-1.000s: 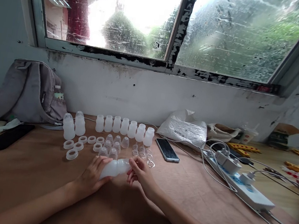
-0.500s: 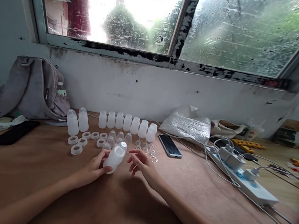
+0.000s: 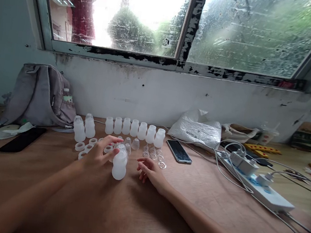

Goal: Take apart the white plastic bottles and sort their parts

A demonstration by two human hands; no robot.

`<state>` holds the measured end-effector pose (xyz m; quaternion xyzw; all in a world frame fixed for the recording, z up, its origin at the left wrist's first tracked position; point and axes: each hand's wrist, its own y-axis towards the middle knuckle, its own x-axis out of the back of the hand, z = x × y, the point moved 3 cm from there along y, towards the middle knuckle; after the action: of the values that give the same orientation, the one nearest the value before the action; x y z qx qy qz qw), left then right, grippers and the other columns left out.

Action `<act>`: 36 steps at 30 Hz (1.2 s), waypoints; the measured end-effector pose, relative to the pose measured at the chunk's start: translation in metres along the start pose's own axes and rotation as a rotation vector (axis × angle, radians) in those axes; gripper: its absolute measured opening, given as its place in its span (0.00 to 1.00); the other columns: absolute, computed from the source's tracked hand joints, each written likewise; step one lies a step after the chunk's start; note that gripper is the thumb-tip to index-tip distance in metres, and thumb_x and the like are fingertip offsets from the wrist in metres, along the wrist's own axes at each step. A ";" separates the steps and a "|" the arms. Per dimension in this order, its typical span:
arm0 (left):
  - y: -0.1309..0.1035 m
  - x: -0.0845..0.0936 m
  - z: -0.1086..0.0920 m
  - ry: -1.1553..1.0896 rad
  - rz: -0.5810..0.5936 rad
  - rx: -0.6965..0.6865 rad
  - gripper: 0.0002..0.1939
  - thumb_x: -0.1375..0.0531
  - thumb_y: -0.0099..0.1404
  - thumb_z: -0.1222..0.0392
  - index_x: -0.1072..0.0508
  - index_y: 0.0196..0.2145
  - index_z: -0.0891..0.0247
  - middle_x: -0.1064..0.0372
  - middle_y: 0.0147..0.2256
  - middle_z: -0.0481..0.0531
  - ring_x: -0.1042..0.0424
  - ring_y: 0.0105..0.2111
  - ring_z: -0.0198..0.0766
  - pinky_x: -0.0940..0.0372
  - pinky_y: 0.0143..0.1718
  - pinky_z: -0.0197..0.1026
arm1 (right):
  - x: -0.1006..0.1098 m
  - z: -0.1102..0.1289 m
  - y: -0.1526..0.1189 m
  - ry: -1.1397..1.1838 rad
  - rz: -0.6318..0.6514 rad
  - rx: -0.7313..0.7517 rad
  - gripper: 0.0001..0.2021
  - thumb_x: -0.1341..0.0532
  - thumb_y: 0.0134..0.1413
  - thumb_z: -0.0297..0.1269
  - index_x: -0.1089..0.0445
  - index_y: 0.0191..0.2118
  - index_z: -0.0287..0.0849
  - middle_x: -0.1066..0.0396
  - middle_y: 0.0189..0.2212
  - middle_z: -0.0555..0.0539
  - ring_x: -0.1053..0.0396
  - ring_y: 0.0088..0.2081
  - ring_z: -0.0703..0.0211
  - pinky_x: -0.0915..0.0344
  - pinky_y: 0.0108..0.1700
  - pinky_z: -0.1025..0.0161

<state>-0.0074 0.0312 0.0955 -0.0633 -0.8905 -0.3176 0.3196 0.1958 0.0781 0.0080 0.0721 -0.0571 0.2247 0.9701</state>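
A frosted white baby bottle stands upright on the table in front of me, with a clear dome-shaped top. My left hand is beside its upper part, thumb and index finger apart; the thumb is close to the bottle, and whether it touches I cannot tell. Right of the bottle, my right hand hovers low over the table, fingers loosely bent and nothing visible in them. Behind the hands lie clear domed caps and white screw rings, partly hidden by my left hand. Several thin clear rings lie beyond my right hand.
A row of open bottles lines the back, with two capped bottles at its left. A phone, a silver bag and a power strip with cables lie right. A backpack and a black phone-like slab are left.
The bottle has gone from tilted in my left hand to upright on the table. My left hand has let go and moved up and left; my right hand has shifted slightly.
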 end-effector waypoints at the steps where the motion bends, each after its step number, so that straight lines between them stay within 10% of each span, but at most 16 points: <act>1: 0.006 0.005 -0.005 0.040 0.074 -0.004 0.15 0.49 0.60 0.53 0.36 0.44 0.58 0.35 0.43 0.51 0.37 0.44 0.40 0.40 0.44 0.41 | 0.000 0.000 0.000 -0.005 -0.002 0.004 0.17 0.45 0.47 0.48 0.39 0.39 0.40 0.36 0.25 0.52 0.36 0.18 0.69 0.40 0.16 0.71; 6: 0.033 0.027 -0.013 0.225 0.204 -0.038 0.17 0.45 0.54 0.48 0.31 0.36 0.61 0.31 0.34 0.50 0.33 0.35 0.38 0.39 0.36 0.38 | 0.002 -0.005 0.000 -0.018 -0.001 0.008 0.16 0.45 0.47 0.47 0.39 0.37 0.40 0.36 0.24 0.52 0.37 0.18 0.70 0.39 0.17 0.71; 16: 0.118 0.112 0.056 0.640 -0.149 0.314 0.24 0.44 0.46 0.38 0.30 0.32 0.60 0.29 0.32 0.51 0.32 0.34 0.41 0.41 0.34 0.38 | 0.002 -0.013 0.004 -0.074 -0.001 0.004 0.14 0.44 0.46 0.46 0.36 0.30 0.38 0.35 0.23 0.52 0.37 0.17 0.70 0.41 0.17 0.71; 36: 0.122 0.095 0.156 0.957 0.019 0.592 0.24 0.48 0.53 0.41 0.32 0.38 0.62 0.30 0.36 0.58 0.34 0.41 0.50 0.49 0.43 0.48 | 0.000 -0.012 0.001 -0.133 0.018 0.008 0.13 0.43 0.46 0.46 0.35 0.28 0.38 0.37 0.20 0.53 0.39 0.17 0.69 0.42 0.18 0.71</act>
<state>-0.1265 0.2136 0.1245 0.1723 -0.6970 -0.0446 0.6947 0.1964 0.0815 -0.0033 0.0903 -0.1213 0.2283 0.9618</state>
